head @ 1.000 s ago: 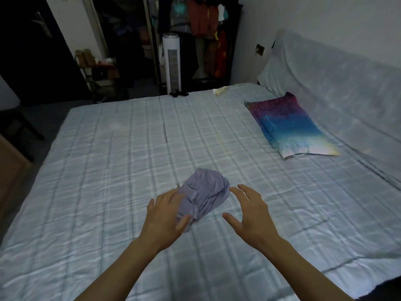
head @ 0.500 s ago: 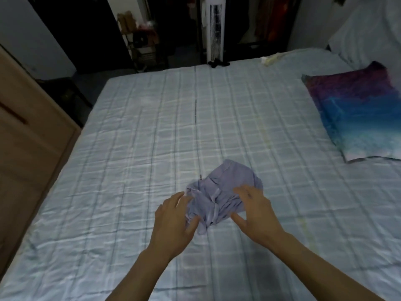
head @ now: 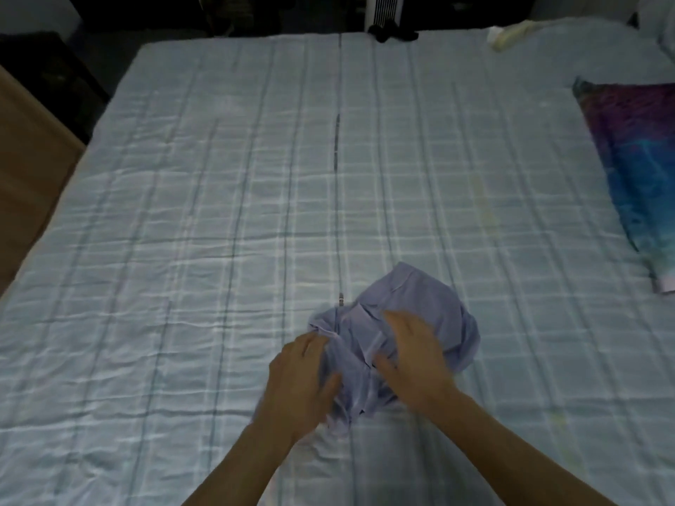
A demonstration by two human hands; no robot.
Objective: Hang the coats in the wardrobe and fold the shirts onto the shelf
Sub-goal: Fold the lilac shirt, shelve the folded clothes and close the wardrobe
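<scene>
Roughly left to right: a wooden panel (head: 25, 147) borders the checked bed (head: 182, 250). At the low centre of the frame, the left hand (head: 297, 381) meets the near edge of the crumpled lilac shirt (head: 434, 304) on the bed; blur hides whether it pinches cloth. The right hand (head: 412, 350) lies flat on the heap, fingers extended, grasping nothing. The shirt looks light and limp; collar or shoulder seams seem the best holds for shaking it flat. A colourful pillow (head: 632, 169) sits far right.
</scene>
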